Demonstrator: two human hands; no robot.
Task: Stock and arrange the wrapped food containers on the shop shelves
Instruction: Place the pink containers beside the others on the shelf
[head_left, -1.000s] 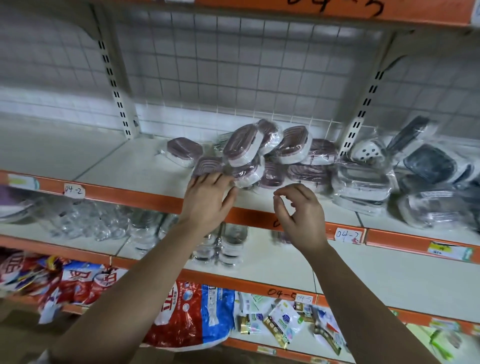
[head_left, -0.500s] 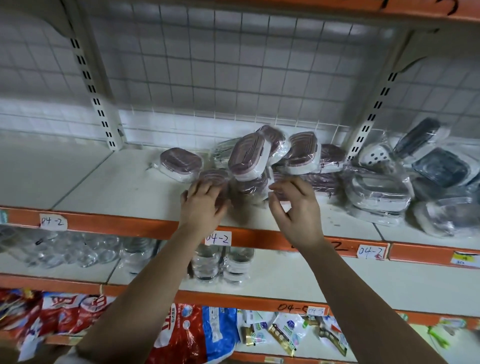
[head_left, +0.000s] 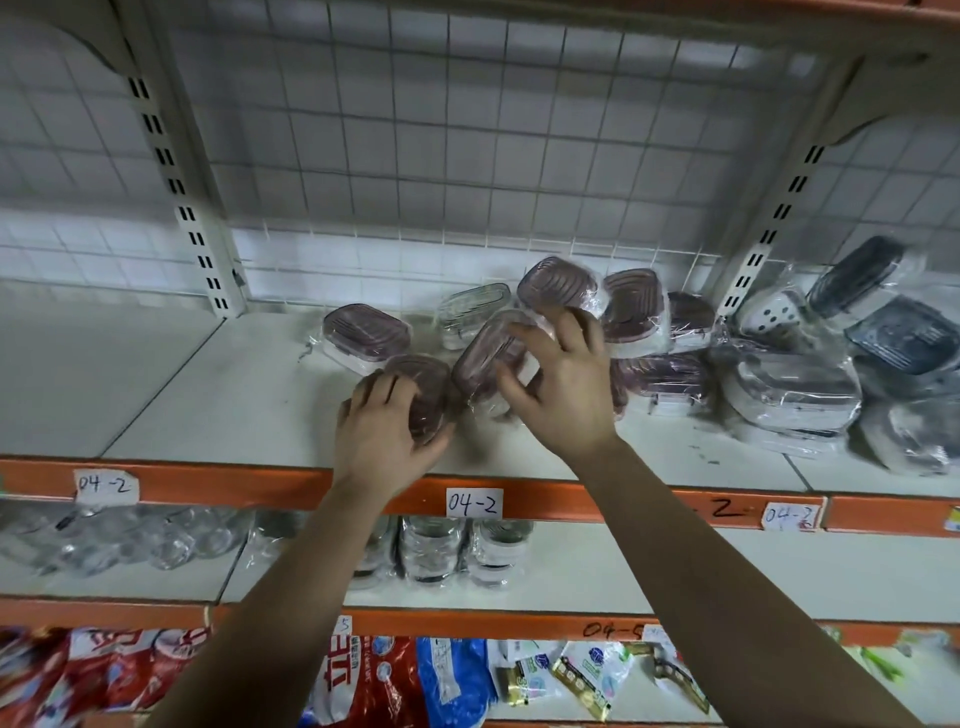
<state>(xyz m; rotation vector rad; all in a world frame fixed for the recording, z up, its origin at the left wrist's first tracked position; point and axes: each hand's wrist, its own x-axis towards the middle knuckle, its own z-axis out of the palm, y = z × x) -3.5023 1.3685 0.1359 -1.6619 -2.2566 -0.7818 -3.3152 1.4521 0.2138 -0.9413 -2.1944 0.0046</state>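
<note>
Here a white wire grid panel (head_left: 467, 130) backs the shelving, and the white shelf (head_left: 208, 400) with the orange front edge runs across the view, its left half bare. On its right half, against the far panel, lies a loose pile of pink-lidded wrapped containers (head_left: 634, 312), some flat and some leaning on others. Just right of them sit wrapped clear containers (head_left: 789, 387), and at the far right dark-lidded containers (head_left: 898, 332) are stacked unevenly. The shelf below carries wrapped glass jars (head_left: 431, 551); the lowest one carries red and blue bags (head_left: 374, 680).

Both bare arms reach up from the near side. The left hand (head_left: 384, 436) grips the nearest container (head_left: 426, 384), which lies flat close to the front edge at the left end of the pile; its fingers (head_left: 382, 387) curl over the lid's left side. The right hand (head_left: 566, 395) holds the tilted container (head_left: 485, 356) just to the right, pinching it between thumb and forefinger, the other fingers spread towards the pile. One lone container (head_left: 366, 332) sits flat just behind the left hand. A paper label (head_left: 474, 503) reading 04-2 is stuck to the orange edge below.
</note>
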